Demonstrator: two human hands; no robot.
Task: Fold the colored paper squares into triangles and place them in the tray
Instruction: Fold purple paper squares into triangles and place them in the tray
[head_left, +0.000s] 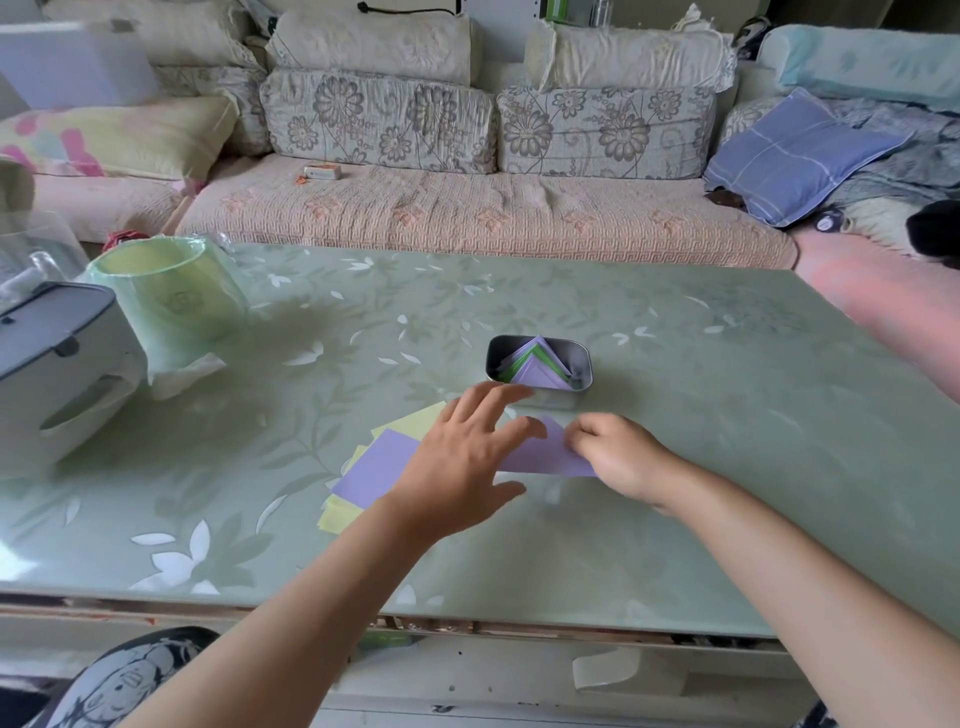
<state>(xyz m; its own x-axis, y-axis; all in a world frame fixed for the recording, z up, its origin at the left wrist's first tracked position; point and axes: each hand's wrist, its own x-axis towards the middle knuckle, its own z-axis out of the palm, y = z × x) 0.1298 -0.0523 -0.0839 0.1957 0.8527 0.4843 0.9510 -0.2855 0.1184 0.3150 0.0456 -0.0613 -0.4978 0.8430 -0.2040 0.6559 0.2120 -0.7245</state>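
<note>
R hand (618, 457) pinches purple sheet (540, 457) edge — tray (551, 399) just beyond (L hand (467, 460) spread).

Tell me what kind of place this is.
Most likely a home living room: a quilt-covered sofa with floral back cushions, a blue checked pillow, and a glass-topped coffee table in front of it.

Purple folded triangle (540, 454) near metal tray (584, 364) of triangles, unfolded stack (374, 467) beside
</note>
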